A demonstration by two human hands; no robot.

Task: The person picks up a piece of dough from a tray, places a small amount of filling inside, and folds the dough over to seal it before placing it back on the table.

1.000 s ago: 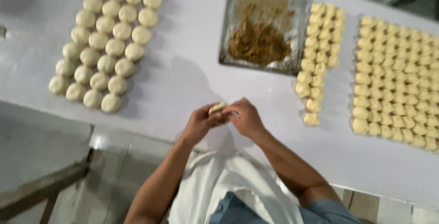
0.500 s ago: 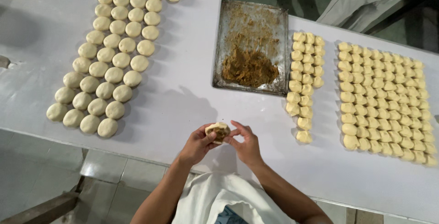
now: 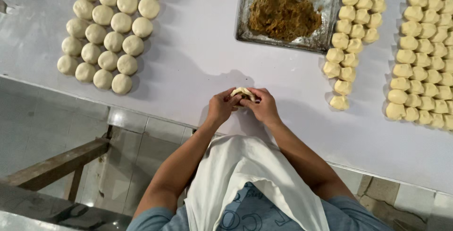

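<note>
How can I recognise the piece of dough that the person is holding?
Start at the metal tray of brown filling on the white table. Come straight toward the near edge. The dough piece sits pinched between the left hand and right hand, the only one off the table.

Most of the dough piece (image 3: 243, 92) is hidden inside both hands' grip; beyond it, the metal tray (image 3: 288, 42) is cut by the top edge; right of the tray, the outer pale dough rows (image 3: 424, 56) run off-frame.
</note>
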